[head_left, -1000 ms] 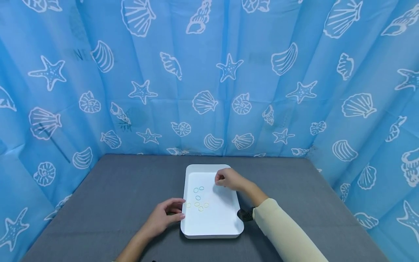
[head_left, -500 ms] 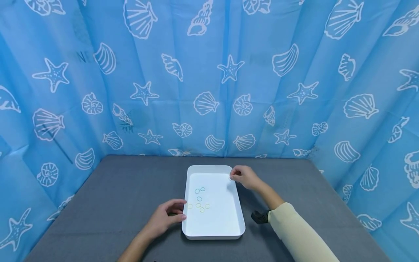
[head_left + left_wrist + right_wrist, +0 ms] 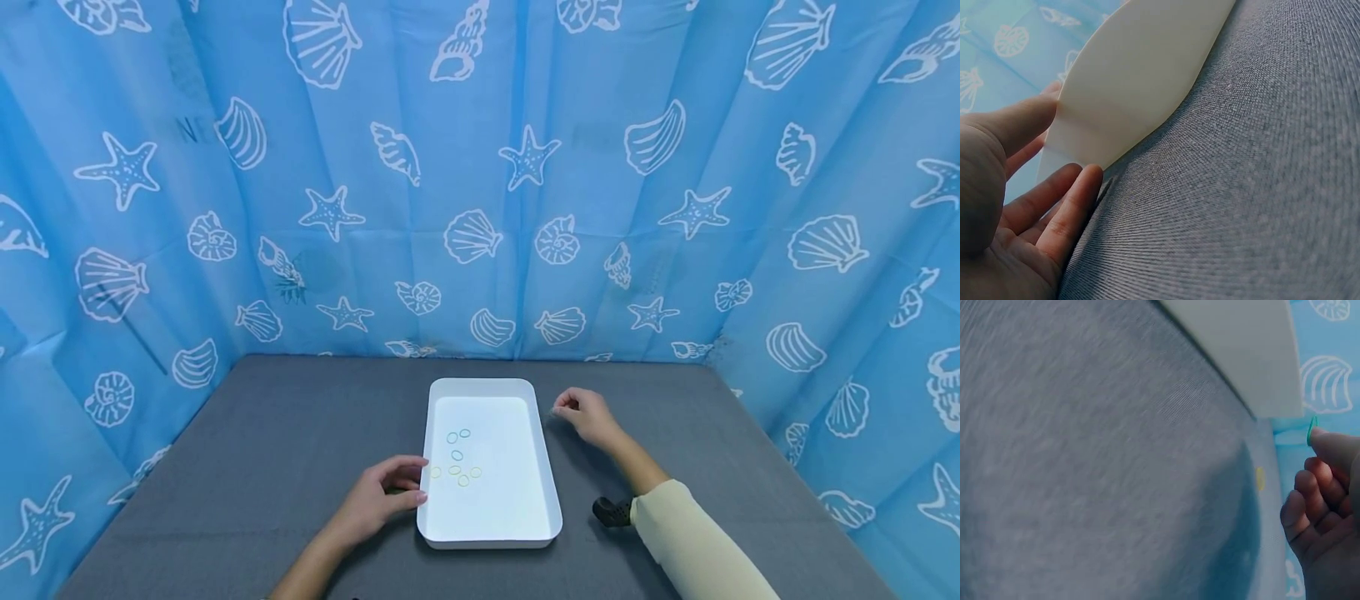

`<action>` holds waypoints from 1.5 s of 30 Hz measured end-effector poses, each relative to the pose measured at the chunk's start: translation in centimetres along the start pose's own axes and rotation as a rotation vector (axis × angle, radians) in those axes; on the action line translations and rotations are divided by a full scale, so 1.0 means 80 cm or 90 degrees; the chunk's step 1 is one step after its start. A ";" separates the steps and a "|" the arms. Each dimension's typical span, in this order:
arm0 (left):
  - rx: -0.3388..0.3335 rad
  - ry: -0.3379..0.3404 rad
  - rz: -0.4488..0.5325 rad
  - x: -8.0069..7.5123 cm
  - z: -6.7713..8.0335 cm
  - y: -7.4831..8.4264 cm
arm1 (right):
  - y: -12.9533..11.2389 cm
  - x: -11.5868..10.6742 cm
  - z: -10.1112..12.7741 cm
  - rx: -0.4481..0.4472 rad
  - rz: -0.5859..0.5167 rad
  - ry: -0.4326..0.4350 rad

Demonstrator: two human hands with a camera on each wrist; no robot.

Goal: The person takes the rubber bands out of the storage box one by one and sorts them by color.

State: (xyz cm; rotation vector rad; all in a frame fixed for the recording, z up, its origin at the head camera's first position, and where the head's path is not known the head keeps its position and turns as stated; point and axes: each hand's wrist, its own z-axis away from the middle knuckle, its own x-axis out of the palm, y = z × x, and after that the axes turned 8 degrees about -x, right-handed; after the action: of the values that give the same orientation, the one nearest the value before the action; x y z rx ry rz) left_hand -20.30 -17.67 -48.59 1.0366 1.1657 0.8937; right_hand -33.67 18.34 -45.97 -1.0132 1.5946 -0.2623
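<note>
A shallow white tray [image 3: 510, 508] lies on the grey cloth with several small thin rubber bands in it. Blue-green bands, one of them [image 3: 457, 455], sit farther back than the yellow ones, such as this yellow band [image 3: 463, 481]. My left hand [image 3: 367, 498] rests against the tray's left wall, fingertips touching wall and rim. Just beyond the tray's right side, low over the cloth, my right hand [image 3: 588, 415] pinches a small green rubber band [image 3: 1309, 434] between thumb and forefinger.
On the cloth near the right hand lies a yellow band [image 3: 1260, 478], seen in the right wrist view. A blue curtain [image 3: 480, 275] with white seashells hangs behind and along both sides of the table [image 3: 322, 417].
My right hand has carried the green rubber band from above the tray, over its right rim, to the cloth on the right. The left hand keeps its place at the tray.
</note>
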 end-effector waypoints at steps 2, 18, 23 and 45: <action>0.000 0.000 0.000 0.000 -0.007 -0.013 | 0.004 0.001 0.002 0.016 0.012 0.003; -0.010 0.001 0.000 -0.004 -0.008 -0.018 | 0.024 0.008 -0.001 0.122 0.033 0.011; 0.009 -0.006 0.008 -0.006 -0.006 -0.015 | 0.023 0.008 -0.009 0.144 0.051 -0.006; 0.023 -0.016 0.007 -0.005 -0.005 -0.014 | 0.031 0.005 -0.028 0.265 0.040 -0.003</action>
State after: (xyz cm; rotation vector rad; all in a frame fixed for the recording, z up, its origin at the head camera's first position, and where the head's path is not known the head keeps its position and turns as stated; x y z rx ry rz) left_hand -20.73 -18.28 -49.56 1.0824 1.1590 0.8689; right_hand -36.75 18.76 -47.20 -0.6403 1.4837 -0.5230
